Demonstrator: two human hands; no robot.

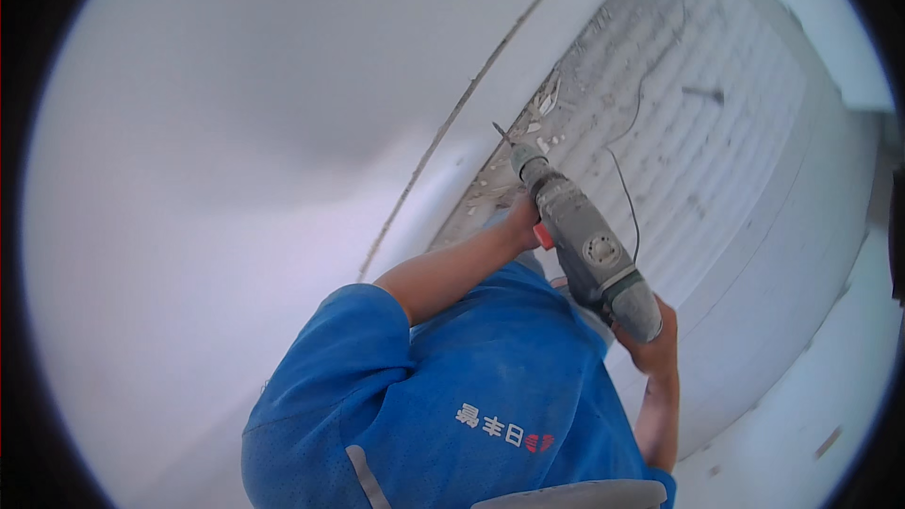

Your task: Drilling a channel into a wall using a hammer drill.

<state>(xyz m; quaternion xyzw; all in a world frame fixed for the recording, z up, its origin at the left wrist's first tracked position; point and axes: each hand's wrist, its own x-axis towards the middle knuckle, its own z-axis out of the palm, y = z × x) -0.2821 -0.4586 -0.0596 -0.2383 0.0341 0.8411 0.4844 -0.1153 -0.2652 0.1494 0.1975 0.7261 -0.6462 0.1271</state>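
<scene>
The left hand (523, 221) is gripping the drill (577, 221) near its front, the right hand (657, 344) is clasping its rear, the bit (502, 133) is pointing toward eleven o'clock

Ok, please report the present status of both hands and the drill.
Left hand gripping drill near its front, right hand at its rear. Bit points toward white wall; contact unclear. Possible obstacles: dark cable, debris on floor.
</scene>
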